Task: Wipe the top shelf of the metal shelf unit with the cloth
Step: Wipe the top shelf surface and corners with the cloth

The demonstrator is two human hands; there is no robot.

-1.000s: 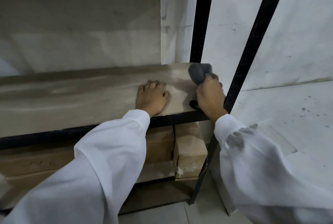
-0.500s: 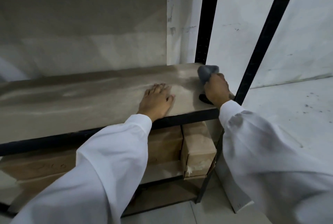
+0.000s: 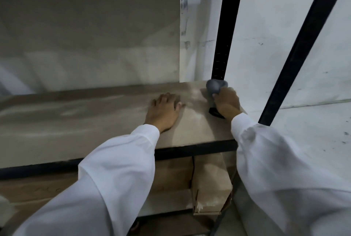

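While the left hand (image 3: 163,112) is lying flat, fingers straight and spread, on the dusty beige top shelf (image 3: 76,118) of the black metal unit, the right hand (image 3: 226,103) is gripping a bunched grey cloth (image 3: 215,86), pressing it into the shelf's far right corner beside the black rear upright (image 3: 226,36)

L grip (image 3: 163,111) flat, palm down; R grip (image 3: 226,103) fisted round cloth (image 3: 216,86).
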